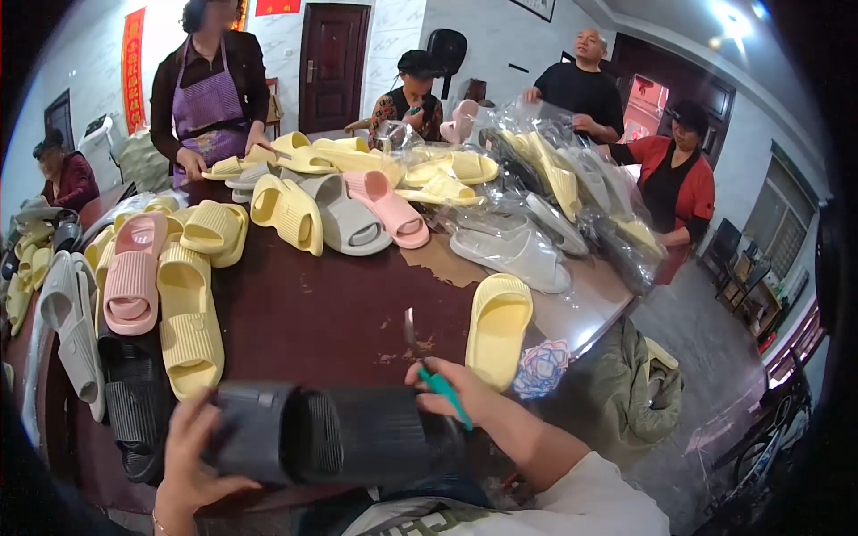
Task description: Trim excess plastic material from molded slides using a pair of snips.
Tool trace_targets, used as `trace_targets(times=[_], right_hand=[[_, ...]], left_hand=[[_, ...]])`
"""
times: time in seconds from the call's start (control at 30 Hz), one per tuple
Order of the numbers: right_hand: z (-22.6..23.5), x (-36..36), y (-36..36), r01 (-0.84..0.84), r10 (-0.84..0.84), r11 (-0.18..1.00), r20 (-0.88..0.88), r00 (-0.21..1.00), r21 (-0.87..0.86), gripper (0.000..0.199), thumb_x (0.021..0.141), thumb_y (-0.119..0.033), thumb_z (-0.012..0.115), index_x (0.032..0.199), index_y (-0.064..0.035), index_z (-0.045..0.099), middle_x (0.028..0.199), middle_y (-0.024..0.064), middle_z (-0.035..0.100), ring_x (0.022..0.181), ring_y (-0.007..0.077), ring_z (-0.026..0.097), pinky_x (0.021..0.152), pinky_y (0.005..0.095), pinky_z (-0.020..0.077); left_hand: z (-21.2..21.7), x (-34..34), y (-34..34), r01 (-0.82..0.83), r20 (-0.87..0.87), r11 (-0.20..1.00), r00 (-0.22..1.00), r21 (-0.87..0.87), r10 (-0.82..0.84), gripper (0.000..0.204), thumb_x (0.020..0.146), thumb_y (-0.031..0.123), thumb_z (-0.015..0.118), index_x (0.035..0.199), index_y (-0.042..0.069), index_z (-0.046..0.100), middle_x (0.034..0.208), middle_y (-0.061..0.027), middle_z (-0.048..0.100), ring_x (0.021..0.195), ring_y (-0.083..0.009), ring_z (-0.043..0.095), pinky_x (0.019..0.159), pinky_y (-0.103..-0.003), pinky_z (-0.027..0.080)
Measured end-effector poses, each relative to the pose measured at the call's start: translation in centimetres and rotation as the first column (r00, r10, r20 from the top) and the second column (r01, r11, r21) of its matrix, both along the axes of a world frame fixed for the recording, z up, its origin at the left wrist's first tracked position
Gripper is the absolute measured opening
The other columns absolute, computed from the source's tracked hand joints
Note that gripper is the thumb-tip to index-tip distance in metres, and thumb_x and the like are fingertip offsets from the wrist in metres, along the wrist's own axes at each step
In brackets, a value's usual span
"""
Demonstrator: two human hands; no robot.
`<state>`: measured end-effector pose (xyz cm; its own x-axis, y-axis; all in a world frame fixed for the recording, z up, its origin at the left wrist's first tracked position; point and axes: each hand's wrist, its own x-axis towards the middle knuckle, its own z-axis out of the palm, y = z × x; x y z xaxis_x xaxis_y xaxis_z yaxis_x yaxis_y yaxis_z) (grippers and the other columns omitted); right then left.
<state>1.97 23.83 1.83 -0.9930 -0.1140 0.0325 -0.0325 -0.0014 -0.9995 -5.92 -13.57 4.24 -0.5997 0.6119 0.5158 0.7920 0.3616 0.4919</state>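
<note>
A black slide slipper (366, 433), partly blurred, lies sideways in front of me, close to my body. My left hand (192, 460) grips its left end, thumb below and fingers above. At the slipper's right end my right hand (451, 393) is closed around a green-handled knife (442, 393). The knife's thin blade points away from me, and whether this hand also grips the slipper is hard to see. A single yellow slipper (499, 330) rests on the table just beyond my right hand. Left of the black slipper stand a yellow slipper (189, 326) and another black slipper (134, 406).
Yellow, grey and pink slippers pile along the far side of the dark red table (322, 313). Bagged slippers (572, 188) heap at the right. A patterned paper stack (542, 368) sits near the right edge, beside a green sack (630, 384). Several people stand or sit around the table.
</note>
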Motion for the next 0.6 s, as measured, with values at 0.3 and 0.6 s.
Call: trace_targets(times=[0.3, 0.6], right_hand=[[-1.7, 1.6, -5.3, 0.059, -0.086, 0.882, -0.037, 0.996, -0.468, 0.037, 0.083, -0.006, 0.057, 0.115, -0.0081, 0.04, 0.098, 0.0036, 0.052, 0.089, 0.0099, 0.051, 0.076, 0.0242, 0.0417], [-2.6, 3.0, -7.0, 0.071, -0.07, 0.972, 0.01, 0.997, -0.223, 0.042, 0.081, -0.006, 0.062, 0.116, -0.0088, 0.039, 0.097, 0.0035, 0.051, 0.093, 0.0101, 0.05, 0.076, 0.0253, 0.0411]], left_hand=[[-0.3, 3.3, 8.5, -0.094, 0.43, 0.459, 0.551, 0.884, -0.715, 0.097, 0.064, 0.047, 0.073, 0.138, 0.011, 0.021, 0.137, -0.0117, 0.031, 0.129, -0.0265, 0.024, 0.103, -0.046, 0.026], [-4.7, 6.3, 9.5, -0.225, 0.653, 0.615, 0.331, 0.756, -0.681, 0.106, 0.059, 0.08, 0.047, 0.139, 0.016, 0.021, 0.142, -0.0095, 0.024, 0.126, -0.0327, 0.027, 0.104, -0.05, 0.022]])
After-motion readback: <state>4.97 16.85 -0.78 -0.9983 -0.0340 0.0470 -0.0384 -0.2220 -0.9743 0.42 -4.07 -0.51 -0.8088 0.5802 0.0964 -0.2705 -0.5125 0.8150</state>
